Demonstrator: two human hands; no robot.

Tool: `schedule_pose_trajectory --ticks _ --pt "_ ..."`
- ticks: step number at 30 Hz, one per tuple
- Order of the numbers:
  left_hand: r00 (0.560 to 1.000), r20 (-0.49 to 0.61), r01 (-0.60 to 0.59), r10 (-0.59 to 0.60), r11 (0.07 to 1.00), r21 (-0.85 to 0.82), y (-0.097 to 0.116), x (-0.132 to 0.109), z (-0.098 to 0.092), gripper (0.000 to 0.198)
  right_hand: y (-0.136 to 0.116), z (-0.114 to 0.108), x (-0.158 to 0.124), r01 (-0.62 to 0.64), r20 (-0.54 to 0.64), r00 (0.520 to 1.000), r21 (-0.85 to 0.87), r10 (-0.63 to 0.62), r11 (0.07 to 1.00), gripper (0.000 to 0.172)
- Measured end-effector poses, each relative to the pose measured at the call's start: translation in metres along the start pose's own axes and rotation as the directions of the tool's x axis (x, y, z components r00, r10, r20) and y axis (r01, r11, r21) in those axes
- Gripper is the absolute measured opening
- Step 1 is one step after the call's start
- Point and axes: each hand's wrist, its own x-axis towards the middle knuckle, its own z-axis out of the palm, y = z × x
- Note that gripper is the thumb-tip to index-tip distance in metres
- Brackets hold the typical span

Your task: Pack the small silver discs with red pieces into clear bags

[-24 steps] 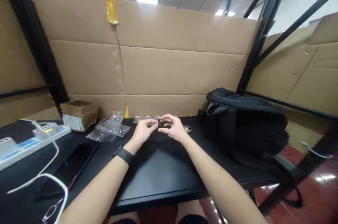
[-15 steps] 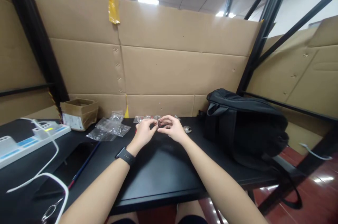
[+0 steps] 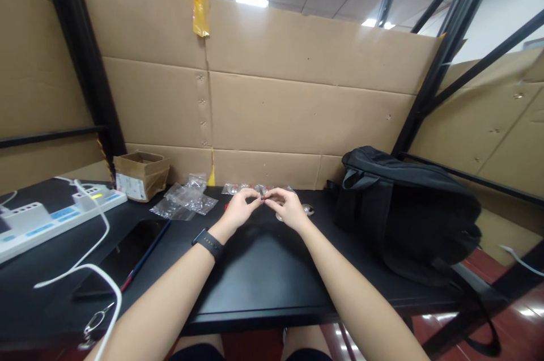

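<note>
Over the back part of the black table (image 3: 259,276), my left hand (image 3: 238,212) and my right hand (image 3: 290,209) meet fingertip to fingertip. Both are closed in a pinch around a tiny reddish piece (image 3: 263,198), too small to name. A dark watch (image 3: 208,242) is on my left wrist. Under my right hand's fingers a shiny round item (image 3: 279,217) partly shows, and a second silvery round item (image 3: 308,209) lies just right of that hand. Behind the fingers are small clear packets (image 3: 244,187) with red bits. Something red (image 3: 226,206) peeks out beside my left hand.
Crumpled clear plastic bags (image 3: 187,199) and a small cardboard box (image 3: 142,177) stand left. Nearer are a phone (image 3: 127,247), a pen (image 3: 147,253), a white cable (image 3: 100,270), keys (image 3: 97,318) and a power strip (image 3: 55,222). A black backpack (image 3: 403,213) fills the right side.
The view has swung slightly left, so everything sits further right. My fingertips have drawn closer together on the tiny piece, and a shiny round item now shows under my right hand.
</note>
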Motion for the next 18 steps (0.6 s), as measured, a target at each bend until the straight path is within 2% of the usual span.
schedule_pose_trajectory --ticks 5,7,10,12,15,18 --pt "0.995 0.066 0.084 -0.081 0.995 -0.052 0.002 -0.001 0.0 0.024 -0.004 -0.006 0.0 0.131 0.005 0.991 -0.3 -0.135 0.945 0.01" --pt "0.995 0.071 0.07 -0.071 0.997 0.014 0.007 -0.001 -0.004 0.028 -0.004 -0.008 0.0 0.178 0.05 0.984 -0.358 -0.171 0.917 0.005" --pt "0.999 0.038 -0.034 0.027 0.976 0.216 0.016 -0.003 -0.012 0.032 -0.004 -0.009 -0.002 0.22 0.13 0.975 -0.428 -0.182 0.877 0.004" --pt "0.991 0.111 -0.112 0.078 0.932 0.344 0.021 -0.005 -0.015 0.029 -0.004 -0.009 -0.003 0.237 0.158 0.97 -0.453 -0.184 0.859 0.007" --pt "0.963 0.266 -0.166 0.044 0.874 0.457 0.023 -0.01 -0.014 0.026 -0.005 -0.01 -0.004 0.257 0.157 0.966 -0.467 -0.207 0.846 0.009" --pt "0.954 0.3 -0.158 0.005 0.858 0.489 0.021 -0.011 -0.011 0.026 -0.006 -0.011 -0.003 0.251 0.138 0.968 -0.466 -0.211 0.848 0.009"
